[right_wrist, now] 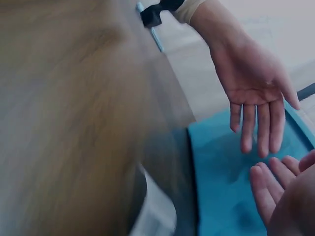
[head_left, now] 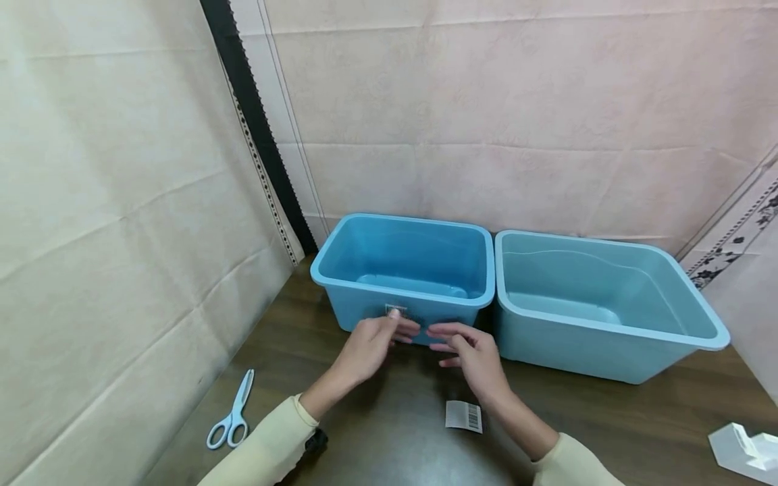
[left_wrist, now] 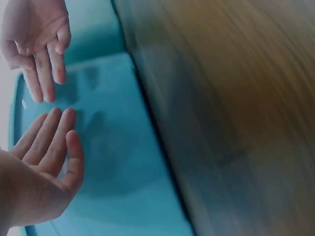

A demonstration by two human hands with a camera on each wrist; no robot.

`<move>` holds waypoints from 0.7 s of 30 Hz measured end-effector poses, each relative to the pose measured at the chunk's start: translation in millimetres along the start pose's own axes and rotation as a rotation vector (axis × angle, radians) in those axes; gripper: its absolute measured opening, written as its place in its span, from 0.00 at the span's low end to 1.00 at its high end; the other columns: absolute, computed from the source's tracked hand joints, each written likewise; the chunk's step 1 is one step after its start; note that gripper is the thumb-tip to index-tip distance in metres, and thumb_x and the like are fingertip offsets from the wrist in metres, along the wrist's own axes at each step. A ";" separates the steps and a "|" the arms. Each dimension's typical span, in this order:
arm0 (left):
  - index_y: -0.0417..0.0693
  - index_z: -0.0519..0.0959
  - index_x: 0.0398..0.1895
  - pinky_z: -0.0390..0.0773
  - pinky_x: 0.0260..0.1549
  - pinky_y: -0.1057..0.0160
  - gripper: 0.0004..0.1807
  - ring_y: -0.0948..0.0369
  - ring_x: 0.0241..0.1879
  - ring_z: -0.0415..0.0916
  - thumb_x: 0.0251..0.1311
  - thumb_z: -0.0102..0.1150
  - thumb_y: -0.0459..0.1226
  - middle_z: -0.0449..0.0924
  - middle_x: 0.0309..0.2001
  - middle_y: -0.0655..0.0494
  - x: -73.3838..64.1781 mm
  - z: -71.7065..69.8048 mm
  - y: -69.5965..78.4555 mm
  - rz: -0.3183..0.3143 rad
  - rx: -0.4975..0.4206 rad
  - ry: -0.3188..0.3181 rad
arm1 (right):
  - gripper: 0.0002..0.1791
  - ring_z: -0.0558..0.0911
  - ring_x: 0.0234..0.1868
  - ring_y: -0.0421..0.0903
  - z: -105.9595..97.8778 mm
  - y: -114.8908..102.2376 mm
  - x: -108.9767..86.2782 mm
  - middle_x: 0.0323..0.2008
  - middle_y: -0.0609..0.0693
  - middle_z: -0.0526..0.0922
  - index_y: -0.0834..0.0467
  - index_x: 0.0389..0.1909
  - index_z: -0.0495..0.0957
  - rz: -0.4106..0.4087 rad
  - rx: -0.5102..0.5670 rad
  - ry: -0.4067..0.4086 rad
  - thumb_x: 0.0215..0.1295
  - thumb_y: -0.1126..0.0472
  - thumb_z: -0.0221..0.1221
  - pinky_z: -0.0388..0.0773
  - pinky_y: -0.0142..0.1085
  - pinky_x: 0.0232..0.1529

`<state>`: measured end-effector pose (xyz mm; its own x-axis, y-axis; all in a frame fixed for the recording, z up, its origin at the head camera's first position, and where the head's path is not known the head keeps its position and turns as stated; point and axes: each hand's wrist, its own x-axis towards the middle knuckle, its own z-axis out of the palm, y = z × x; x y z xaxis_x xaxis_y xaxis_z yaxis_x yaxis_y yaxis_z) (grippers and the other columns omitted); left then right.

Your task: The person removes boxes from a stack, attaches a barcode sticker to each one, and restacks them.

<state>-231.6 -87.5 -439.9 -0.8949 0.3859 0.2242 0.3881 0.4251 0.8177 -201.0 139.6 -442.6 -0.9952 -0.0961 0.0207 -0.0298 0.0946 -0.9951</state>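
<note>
L hand [head_left: 372, 343] & R hand [head_left: 474, 358] are held fingertips toward fingertips, small gap btwn them, just in front of the blue plastic bin [head_left: 346, 307]; fingers apart from any object, mostly straight, nothing visibly gripped in either. Can't tell if any fingertip touches the bin's front wall. Bin stands upright at the back of the wood-grain tbl [head_left: 383, 452], near the cloth backdrop [head_left: 486, 115], prob. to leave arm room on the near side. Teal bin [head_left: 571, 344] is lined up just beside it on the R, likely so both are in reach w/o spreading out. L thumb tip overlaps a small label [head_left: 392, 307] on the blue bin's front, print too small to read. Barcode tag [head_left: 464, 416] is on the tbl near the R forearm, bars facing up; blurred in R wrist view, so can't say if it's fully flat. Light-blue scissors [head_left: 236, 415] lie to the L, well apart from both hands, loops toward the person, prob. for an easy pickup & w/ the blades pointing away. White block [head_left: 744, 452] is at the far R, purpose unclear
</note>
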 end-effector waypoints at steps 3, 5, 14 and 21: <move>0.57 0.86 0.58 0.84 0.46 0.62 0.23 0.65 0.45 0.86 0.82 0.45 0.56 0.90 0.48 0.61 -3.0 14.1 10.0 0.060 0.174 -0.162 | 0.17 0.89 0.54 0.58 -18.9 -1.6 -8.8 0.52 0.55 0.90 0.57 0.52 0.87 0.009 -0.133 -0.018 0.82 0.60 0.48 0.89 0.41 0.46; 0.58 0.85 0.60 0.83 0.46 0.64 0.21 0.65 0.47 0.85 0.78 0.53 0.56 0.89 0.50 0.61 -4.8 25.0 15.1 0.098 0.307 -0.273 | 0.14 0.89 0.50 0.54 -31.3 -1.6 -14.4 0.49 0.52 0.91 0.55 0.49 0.87 0.020 -0.268 -0.047 0.81 0.58 0.52 0.88 0.40 0.44; 0.67 0.85 0.56 0.78 0.36 0.67 0.25 0.68 0.48 0.77 0.59 0.72 0.62 0.80 0.57 0.65 -8.8 76.6 24.4 0.206 0.735 -0.501 | 0.13 0.78 0.38 0.43 -60.8 13.2 -32.4 0.38 0.45 0.83 0.50 0.46 0.85 0.022 -0.846 -0.304 0.65 0.51 0.72 0.75 0.39 0.38; 0.66 0.77 0.28 0.68 0.26 0.70 0.14 0.70 0.35 0.67 0.59 0.77 0.49 0.74 0.40 0.68 -6.7 92.2 25.5 0.257 0.733 -0.532 | 0.13 0.73 0.36 0.44 -65.1 32.6 -41.7 0.37 0.46 0.76 0.46 0.39 0.81 0.002 -0.861 -0.397 0.59 0.51 0.76 0.69 0.35 0.34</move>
<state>-195.4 -3.7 -469.4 -0.6148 0.7857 -0.0681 0.7634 0.6146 0.1986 -166.6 211.2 -469.6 -0.8954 -0.4102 -0.1732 -0.2447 0.7783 -0.5783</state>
